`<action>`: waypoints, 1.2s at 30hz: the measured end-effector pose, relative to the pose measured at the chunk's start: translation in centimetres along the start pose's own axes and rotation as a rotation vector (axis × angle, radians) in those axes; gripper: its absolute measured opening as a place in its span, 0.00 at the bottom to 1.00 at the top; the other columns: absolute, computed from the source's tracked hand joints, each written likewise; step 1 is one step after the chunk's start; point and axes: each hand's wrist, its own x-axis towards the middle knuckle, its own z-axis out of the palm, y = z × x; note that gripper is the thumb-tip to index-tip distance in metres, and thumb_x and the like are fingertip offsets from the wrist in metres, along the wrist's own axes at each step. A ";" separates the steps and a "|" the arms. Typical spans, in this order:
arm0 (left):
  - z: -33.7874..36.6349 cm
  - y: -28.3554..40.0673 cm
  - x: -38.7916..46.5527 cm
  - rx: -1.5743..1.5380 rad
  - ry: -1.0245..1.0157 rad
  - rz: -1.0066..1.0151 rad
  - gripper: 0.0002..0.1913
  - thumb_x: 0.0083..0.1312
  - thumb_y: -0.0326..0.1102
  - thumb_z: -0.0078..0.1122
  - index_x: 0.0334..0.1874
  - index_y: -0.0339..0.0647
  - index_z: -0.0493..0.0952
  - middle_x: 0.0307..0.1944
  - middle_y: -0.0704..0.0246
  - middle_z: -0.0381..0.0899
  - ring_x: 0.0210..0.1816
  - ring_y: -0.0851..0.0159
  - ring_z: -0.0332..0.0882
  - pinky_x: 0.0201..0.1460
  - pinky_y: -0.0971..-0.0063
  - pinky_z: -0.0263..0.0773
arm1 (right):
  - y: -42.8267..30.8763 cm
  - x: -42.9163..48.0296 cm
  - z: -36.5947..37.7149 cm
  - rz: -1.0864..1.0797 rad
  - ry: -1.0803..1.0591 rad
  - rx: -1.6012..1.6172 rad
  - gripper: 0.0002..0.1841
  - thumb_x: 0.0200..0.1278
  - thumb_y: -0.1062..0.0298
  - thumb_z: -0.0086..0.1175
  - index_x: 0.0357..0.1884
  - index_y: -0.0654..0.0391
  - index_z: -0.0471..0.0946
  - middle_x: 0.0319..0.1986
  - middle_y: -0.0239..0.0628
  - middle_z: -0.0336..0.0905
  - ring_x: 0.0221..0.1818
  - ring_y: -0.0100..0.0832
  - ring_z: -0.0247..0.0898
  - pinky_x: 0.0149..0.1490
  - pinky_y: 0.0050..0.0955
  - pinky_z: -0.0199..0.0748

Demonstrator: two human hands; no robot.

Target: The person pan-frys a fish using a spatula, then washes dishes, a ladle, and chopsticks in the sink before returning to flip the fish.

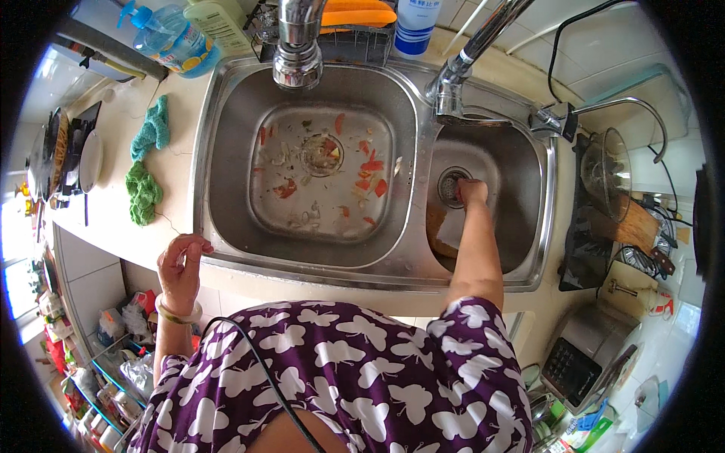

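Observation:
My right hand [473,192] reaches down into the small sink basin [518,170], at the right side of the perforated metal drain strainer [450,184]. Its fingertips are hidden, so any grip on the strainer cannot be made out. My left hand [182,261] hovers at the front left corner of the steel sink, fingers loosely curled and nothing visible in them. In the large basin [232,170] lie scattered red-orange vegetable scraps [371,165] and pale bits. More scraps sit in its drain [322,155]. A flat brown piece [436,229] lies in the small basin.
A chrome faucet [297,62] overhangs the large basin; another [450,96] stands by the small one. Teal [152,127] and green [143,192] cloths lie left. Behind are a blue pump bottle [178,48] and orange items [357,16]. A glass bowl [609,172] stands right.

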 end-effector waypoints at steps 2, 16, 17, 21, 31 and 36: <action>-0.1 -0.1 -0.1 0.036 -0.002 -0.005 0.05 0.65 0.26 0.49 0.35 0.32 0.73 0.28 0.66 0.77 0.31 0.71 0.74 0.37 0.80 0.69 | 2.4 3.4 1.6 0.021 0.055 -0.256 0.16 0.56 0.59 0.57 0.37 0.63 0.79 0.32 0.45 0.80 0.37 0.37 0.78 0.34 0.36 0.74; 0.8 -0.4 0.0 0.014 -0.005 -0.023 0.04 0.64 0.23 0.48 0.33 0.31 0.74 0.28 0.64 0.77 0.29 0.70 0.75 0.35 0.79 0.71 | -3.0 -1.3 3.3 -0.108 0.418 -0.264 0.12 0.45 0.59 0.56 0.28 0.55 0.81 0.32 0.43 0.81 0.35 0.46 0.77 0.42 0.39 0.73; 0.8 -0.3 0.2 0.021 -0.022 -0.022 0.04 0.64 0.23 0.48 0.33 0.31 0.74 0.28 0.64 0.77 0.29 0.69 0.75 0.35 0.79 0.71 | -3.4 -1.1 2.8 -0.077 0.255 -0.265 0.11 0.48 0.61 0.55 0.31 0.56 0.81 0.34 0.43 0.80 0.36 0.44 0.76 0.42 0.38 0.73; 0.3 0.6 0.7 0.080 -0.099 0.049 0.05 0.65 0.23 0.46 0.34 0.32 0.73 0.28 0.64 0.77 0.29 0.69 0.75 0.36 0.77 0.71 | -3.7 -2.5 0.0 -0.411 -0.199 -0.825 0.11 0.54 0.65 0.53 0.36 0.58 0.80 0.33 0.42 0.80 0.34 0.39 0.77 0.37 0.34 0.72; -2.0 2.1 2.5 -0.581 0.251 0.144 0.13 0.69 0.37 0.45 0.37 0.32 0.74 0.31 0.66 0.78 0.33 0.69 0.76 0.40 0.76 0.71 | -20.6 -28.6 -4.1 -0.831 -0.693 0.526 0.05 0.57 0.68 0.55 0.27 0.57 0.74 0.20 0.27 0.72 0.21 0.16 0.64 0.28 0.14 0.63; -3.1 0.4 3.2 0.232 -0.207 0.116 0.15 0.61 0.37 0.56 0.48 0.39 0.74 0.40 0.61 0.77 0.43 0.64 0.75 0.52 0.65 0.67 | -18.0 -25.1 11.9 -1.188 -0.279 -0.714 0.26 0.56 0.65 0.56 0.57 0.58 0.65 0.45 0.50 0.73 0.49 0.40 0.70 0.50 0.36 0.70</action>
